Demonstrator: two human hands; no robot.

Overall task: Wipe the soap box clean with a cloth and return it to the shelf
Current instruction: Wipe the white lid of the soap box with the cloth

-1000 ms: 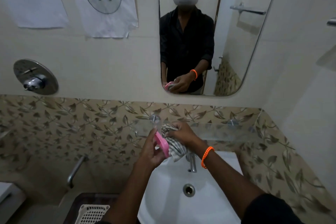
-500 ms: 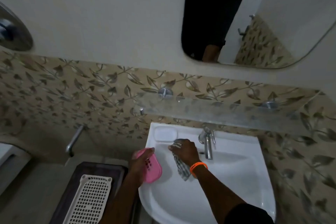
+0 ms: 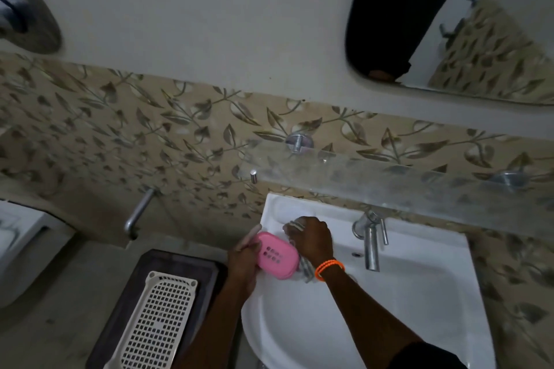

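Wiping step in hand — left hand [image 3: 244, 260] grips the soap box [image 3: 277, 259] over the sink's [image 3: 419, 293] back-left corner, right hand [image 3: 313, 238] clenches the cloth [image 3: 304, 268] against it — next, the glass shelf [image 3: 389, 186] above.

Glass shelf [image 3: 419, 186] lies bare above the sink [image 3: 419, 308]; the tap [image 3: 371, 246] stands beneath its middle

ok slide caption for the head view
Left hand holds pink plastic soap box over white sink; right hand grips striped cloth.
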